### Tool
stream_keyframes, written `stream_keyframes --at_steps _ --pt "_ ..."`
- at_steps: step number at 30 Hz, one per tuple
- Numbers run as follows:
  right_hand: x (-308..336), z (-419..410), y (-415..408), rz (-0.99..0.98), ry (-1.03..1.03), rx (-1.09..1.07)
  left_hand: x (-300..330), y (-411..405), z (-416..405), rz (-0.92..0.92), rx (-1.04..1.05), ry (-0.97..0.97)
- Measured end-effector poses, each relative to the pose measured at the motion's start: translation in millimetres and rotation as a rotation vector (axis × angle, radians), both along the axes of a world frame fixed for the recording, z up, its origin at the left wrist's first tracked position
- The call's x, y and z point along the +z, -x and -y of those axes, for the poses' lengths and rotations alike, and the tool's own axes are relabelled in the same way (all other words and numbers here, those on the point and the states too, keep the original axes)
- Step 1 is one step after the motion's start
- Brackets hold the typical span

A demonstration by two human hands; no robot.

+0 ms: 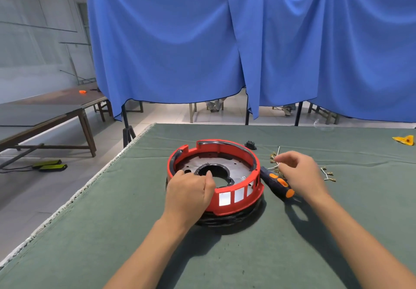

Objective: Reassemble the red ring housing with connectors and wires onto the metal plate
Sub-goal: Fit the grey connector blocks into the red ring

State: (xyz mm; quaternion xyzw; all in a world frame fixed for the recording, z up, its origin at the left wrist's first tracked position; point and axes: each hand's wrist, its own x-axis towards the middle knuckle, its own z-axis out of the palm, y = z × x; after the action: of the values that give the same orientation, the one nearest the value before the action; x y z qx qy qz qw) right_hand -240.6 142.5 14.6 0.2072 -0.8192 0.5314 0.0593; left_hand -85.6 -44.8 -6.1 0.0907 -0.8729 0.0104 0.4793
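The red ring housing sits in the middle of the green table around a round metal plate with a large centre hole, on top of a black base. My left hand grips the ring's near-left rim, thumb inside. My right hand hovers to the right of the ring and pinches white wires with brass connectors. More of these connectors lie on the cloth beyond that hand.
A screwdriver with a black and orange handle lies just right of the ring, under my right hand. A small black part sits behind the ring. A yellow object lies at the far right. Blue curtains hang behind the table.
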Motion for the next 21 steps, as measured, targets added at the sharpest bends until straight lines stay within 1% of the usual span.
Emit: stream_keyframes --at_steps 3,5,9,11,13,15,17,21 --pt "-16 -15 11 -0.081 0.005 -0.214 2 9 -7 0.006 0.074 -0.027" --pt "-30 -25 17 -0.094 -0.030 -0.262 1 12 -11 0.005 0.075 -0.087" --pt "-45 -32 33 -0.024 -0.091 -0.252 -7 8 -11 0.000 -0.017 -0.129" --pt "-47 -28 37 -0.029 -0.196 -0.232 -10 5 -9 -0.003 -0.049 -0.136" --pt "-47 -24 38 -0.035 -0.283 -0.214 -13 5 -7 -0.017 -0.051 -0.134" --pt "-47 -23 37 -0.042 -0.317 -0.216 -14 6 -8 -0.035 -0.038 -0.125" --pt "-47 -21 37 -0.041 -0.311 -0.221 -14 7 -8 -0.053 -0.027 -0.114" --pt "-47 -20 37 -0.042 -0.221 -0.236 -13 7 -8 -0.057 -0.020 -0.106"
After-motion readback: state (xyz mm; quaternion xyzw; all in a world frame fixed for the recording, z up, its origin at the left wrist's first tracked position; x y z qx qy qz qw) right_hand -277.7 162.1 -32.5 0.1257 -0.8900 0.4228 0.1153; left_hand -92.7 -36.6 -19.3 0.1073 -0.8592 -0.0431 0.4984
